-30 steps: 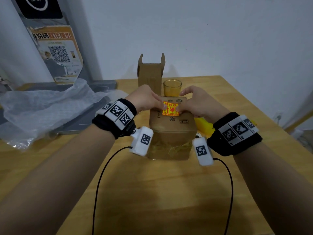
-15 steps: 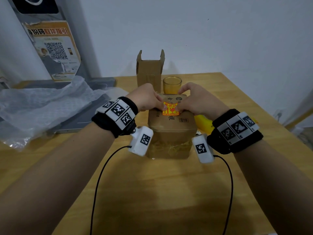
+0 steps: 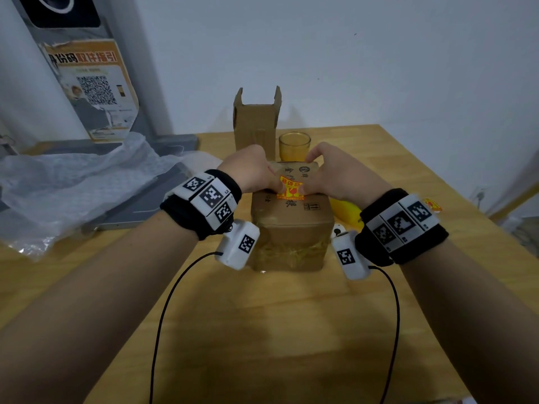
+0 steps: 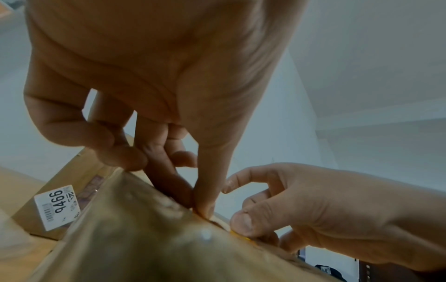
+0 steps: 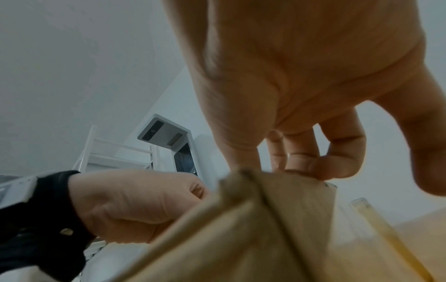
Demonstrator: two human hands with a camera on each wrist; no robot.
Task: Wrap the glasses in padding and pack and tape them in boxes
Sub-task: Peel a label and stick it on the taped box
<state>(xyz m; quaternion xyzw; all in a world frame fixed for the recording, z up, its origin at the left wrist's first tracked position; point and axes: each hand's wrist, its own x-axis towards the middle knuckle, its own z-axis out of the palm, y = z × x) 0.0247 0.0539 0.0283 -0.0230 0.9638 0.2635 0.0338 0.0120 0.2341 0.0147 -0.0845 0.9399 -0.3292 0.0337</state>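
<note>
A closed brown cardboard box [image 3: 291, 228], taped round its lower part, stands in the middle of the wooden table [image 3: 277, 330]. An orange-yellow sticker [image 3: 290, 190] lies on its top. My left hand [image 3: 275, 185] pinches the sticker's left edge with thumb and forefinger, as the left wrist view [image 4: 200, 208] shows. My right hand [image 3: 306, 186] holds the right edge, thumb pressed down on it [image 4: 241, 223] and fingers curled. Behind stand an open-topped box [image 3: 256, 123] and an amber glass [image 3: 294, 145]. What is inside the closed box is hidden.
Bubble wrap [image 3: 73, 185] is heaped on the left over a grey board. A yellow object [image 3: 347, 211] lies right of the closed box, and a small orange sticker [image 3: 433, 204] near the table's right edge. A poster stand leans at the back left.
Both hands stay at the sticker on the box top. The sticker's upper edge now looks a little arched. The box has not moved.
</note>
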